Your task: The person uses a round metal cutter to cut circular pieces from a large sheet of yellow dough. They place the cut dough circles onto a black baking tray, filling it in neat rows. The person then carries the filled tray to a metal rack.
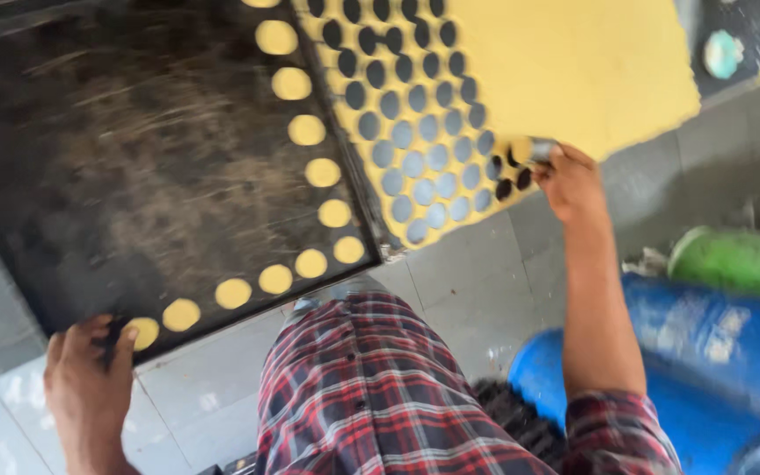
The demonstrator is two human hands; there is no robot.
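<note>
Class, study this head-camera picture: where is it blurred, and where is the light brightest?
Head view: motion blur streaks the dark tray and smears the blue drum; the left hand and right hand are soft-edged; the yellow sheet is brightest, evenly lit; pale sheen lies on the floor tiles.

I see no labels, signs or screens around me. The nearest things to packaging are the containers at my right: a blue drum [714, 352] lying on its side beside my right arm, scuffed with pale patches, and a green cylinder [736, 262] just behind it, touching or nearly so. Any markings on them are too blurred to tell.
</note>
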